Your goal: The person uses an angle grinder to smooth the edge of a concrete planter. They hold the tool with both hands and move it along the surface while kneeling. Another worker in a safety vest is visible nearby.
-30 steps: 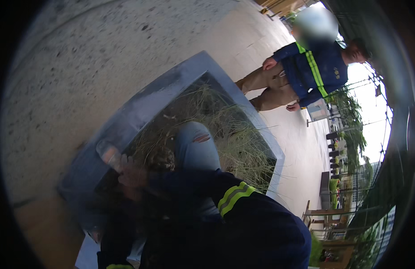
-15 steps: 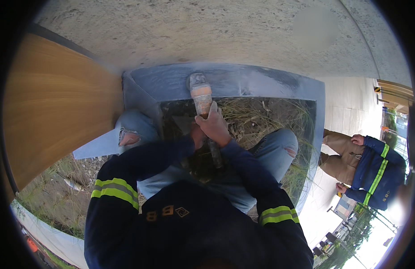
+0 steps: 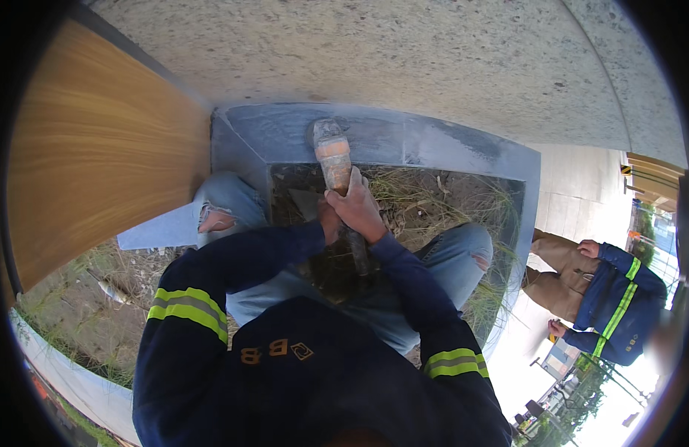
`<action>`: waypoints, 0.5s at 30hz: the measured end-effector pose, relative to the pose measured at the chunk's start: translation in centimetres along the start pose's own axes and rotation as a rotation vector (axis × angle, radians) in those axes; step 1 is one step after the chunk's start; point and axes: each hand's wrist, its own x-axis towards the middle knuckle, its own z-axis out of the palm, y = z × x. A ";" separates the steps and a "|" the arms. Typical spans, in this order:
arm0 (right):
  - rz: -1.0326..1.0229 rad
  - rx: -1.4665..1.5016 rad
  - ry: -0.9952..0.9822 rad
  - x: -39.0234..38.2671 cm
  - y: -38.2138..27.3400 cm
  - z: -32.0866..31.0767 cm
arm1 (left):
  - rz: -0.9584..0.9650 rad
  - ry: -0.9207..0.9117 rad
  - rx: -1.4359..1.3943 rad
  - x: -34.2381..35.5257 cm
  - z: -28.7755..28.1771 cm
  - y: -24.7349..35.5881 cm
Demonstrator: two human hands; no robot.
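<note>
A dust-covered angle grinder [image 3: 334,155] with an orange band lies lengthwise in front of me. Its head rests on the grey stone ledge [image 3: 374,136] below the wall, and only an edge of the disc shows. My right hand [image 3: 358,207] is closed round the body from the right, thumb along the top. From the left, my left hand [image 3: 329,222] grips the same body, its fingers partly hidden behind the tool and the right hand. The grinder's rear end points down between my knees. Pale dust coats parts of the ledge.
A speckled wall [image 3: 404,52] rises beyond the ledge, and a wood-grain panel [image 3: 106,149] stands at left. Inside the stone border lie soil and dry grass [image 3: 434,197]. A person in a dark reflective-striped jacket [image 3: 620,298] stands on the pavement at right.
My view has shifted slightly. The grinder stays on nearly the same part of the ledge, with both hands still round it. The person at right has lowered slightly in view.
</note>
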 end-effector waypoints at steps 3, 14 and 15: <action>0.139 -0.037 0.003 -0.1 -0.2 -0.5 | -0.088 -0.133 -0.042 0.2 0.4 0.6; 0.020 -0.035 -0.038 0.2 -0.7 -0.6 | 0.023 0.000 -0.089 -0.1 1.0 0.6; 0.024 -0.030 -0.037 0.2 -0.5 -0.7 | 0.052 0.028 -0.123 -0.1 1.1 0.7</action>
